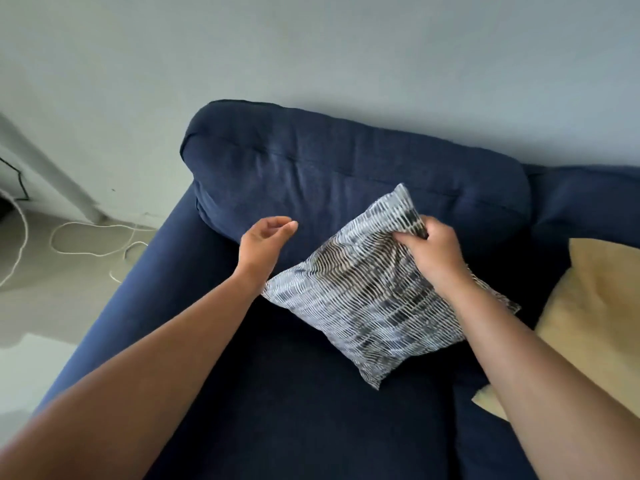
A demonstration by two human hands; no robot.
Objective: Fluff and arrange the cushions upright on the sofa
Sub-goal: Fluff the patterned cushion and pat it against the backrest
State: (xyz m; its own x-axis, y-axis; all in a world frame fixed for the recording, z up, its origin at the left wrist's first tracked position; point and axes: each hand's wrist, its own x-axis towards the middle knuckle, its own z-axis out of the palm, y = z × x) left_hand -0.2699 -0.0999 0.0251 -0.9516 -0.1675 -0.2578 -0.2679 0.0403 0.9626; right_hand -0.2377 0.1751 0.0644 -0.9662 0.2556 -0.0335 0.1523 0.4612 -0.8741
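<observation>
The navy sofa (277, 393) in front of me carries two cushions on its seat: a black-and-white patterned cushion (367, 306) tilted near the backrest, and a yellow cushion (595, 306) lying toward the seat's right edge.

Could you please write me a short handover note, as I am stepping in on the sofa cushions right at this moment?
Right hand: gripping the top corner of the patterned cushion.
Left hand: open and empty, above the cushion's left corner, not touching it.
Patterned cushion: on the sofa seat, tilted on one corner against the back cushion, not yet square or upright.
Yellow cushion: lying slumped on the seat to the right, untouched.
Done: nothing finished.
Left: fluff the patterned cushion and stand it upright against the back, then do the same for the yellow one.
</observation>
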